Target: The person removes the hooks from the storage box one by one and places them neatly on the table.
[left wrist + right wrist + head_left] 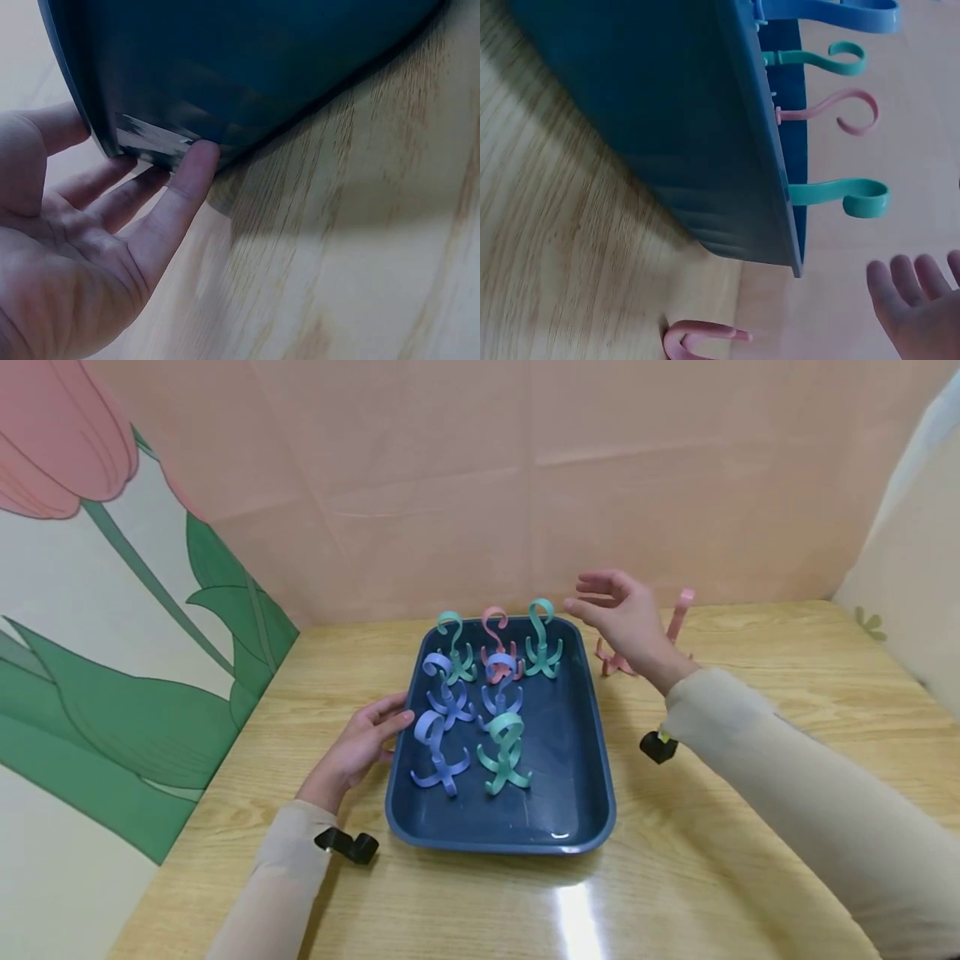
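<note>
Your right hand (624,617) is empty, thumb and fingers apart; the pink hook (678,617) on the table (465,906) lies at its four o'clock, partly hidden behind it. Your left hand (362,739), farther off, pinches the tray (500,844) at its nine-o'clock rim.

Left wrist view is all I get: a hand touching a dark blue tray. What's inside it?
Observer: The tray holds green, pink and purple hooks.

Operator: Pretty! And what's the other hand up to?

Observer: The right hand is raised near the tray's far right corner, with nothing visible in its fingers.

Operator: Are any hooks outside the tray?

Observer: Yes, a pink hook is on the table, to the right of the tray.
</note>
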The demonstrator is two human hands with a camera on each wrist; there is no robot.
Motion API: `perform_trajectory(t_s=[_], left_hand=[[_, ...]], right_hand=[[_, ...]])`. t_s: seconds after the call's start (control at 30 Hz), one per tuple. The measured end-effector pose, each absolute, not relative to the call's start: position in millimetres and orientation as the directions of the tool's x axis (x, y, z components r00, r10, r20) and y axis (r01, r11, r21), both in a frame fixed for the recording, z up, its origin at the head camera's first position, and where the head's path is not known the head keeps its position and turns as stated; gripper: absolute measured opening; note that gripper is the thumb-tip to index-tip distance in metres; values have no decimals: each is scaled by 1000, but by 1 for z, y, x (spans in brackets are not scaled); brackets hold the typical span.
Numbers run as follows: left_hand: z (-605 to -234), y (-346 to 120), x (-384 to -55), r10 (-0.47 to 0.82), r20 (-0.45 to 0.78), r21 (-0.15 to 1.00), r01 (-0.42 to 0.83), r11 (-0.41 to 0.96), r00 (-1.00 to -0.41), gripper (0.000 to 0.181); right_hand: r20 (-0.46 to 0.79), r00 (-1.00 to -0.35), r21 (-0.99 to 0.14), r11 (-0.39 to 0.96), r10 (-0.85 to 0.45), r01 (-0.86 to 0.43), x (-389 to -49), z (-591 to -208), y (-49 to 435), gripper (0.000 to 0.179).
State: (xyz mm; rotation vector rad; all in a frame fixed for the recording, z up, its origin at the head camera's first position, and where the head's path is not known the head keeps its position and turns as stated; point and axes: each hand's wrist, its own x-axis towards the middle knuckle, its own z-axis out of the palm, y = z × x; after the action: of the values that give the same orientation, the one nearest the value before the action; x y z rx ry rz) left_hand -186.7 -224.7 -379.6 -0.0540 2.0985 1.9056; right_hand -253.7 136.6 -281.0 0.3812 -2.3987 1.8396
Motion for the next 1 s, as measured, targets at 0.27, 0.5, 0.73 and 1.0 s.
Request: perform_trajectory(t_s=[0.27, 0.5, 0.73, 1.0], left_hand=[[-382, -226, -189, 176, -249, 966, -231, 116, -953, 44], [-382, -226, -190, 166, -248, 966, -230, 122, -954, 43], [-381, -223, -188, 177, -244, 967, -225, 120, -954, 44], [-381, -222, -188, 170, -246, 966, -227, 120, -954, 44]], right_hand=[[63, -963, -962, 241, -261, -129, -286, -302, 134, 66], [36, -961, -971, 216, -274, -98, -303, -312, 125, 63], [24, -969, -975, 207, -246, -76, -306, -315, 115, 52], [-12, -976, -969, 244, -219, -42, -306, -313, 112, 47]])
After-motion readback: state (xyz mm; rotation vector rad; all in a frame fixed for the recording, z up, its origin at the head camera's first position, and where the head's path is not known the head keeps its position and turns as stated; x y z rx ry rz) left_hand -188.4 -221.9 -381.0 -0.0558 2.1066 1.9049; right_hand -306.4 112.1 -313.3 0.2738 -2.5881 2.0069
